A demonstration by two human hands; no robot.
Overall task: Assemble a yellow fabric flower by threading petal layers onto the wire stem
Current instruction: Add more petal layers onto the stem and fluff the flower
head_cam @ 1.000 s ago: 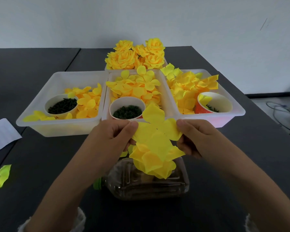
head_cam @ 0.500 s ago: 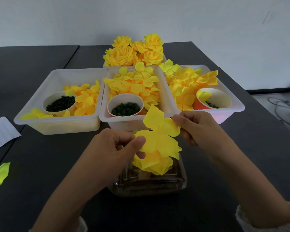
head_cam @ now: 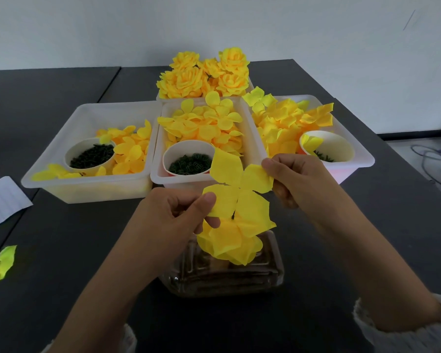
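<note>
— Head view first: what did the hands hold?
— The left hand (head_cam: 181, 215) pinched one lobe of a petal layer (head_cam: 239, 192), the right hand (head_cam: 295, 179) pinched the opposite lobe, stretching it flat just above the half-built flower (head_cam: 229, 243).
— And the flower?
— Over a clear bottle (head_cam: 227, 273), before three trays (head_cam: 92, 184).

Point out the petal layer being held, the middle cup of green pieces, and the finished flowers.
petal layer (head_cam: 239, 189), head view, centre.
middle cup (head_cam: 189, 148), head view, inner wall.
finished flowers (head_cam: 189, 81), head view, front bloom.
</note>
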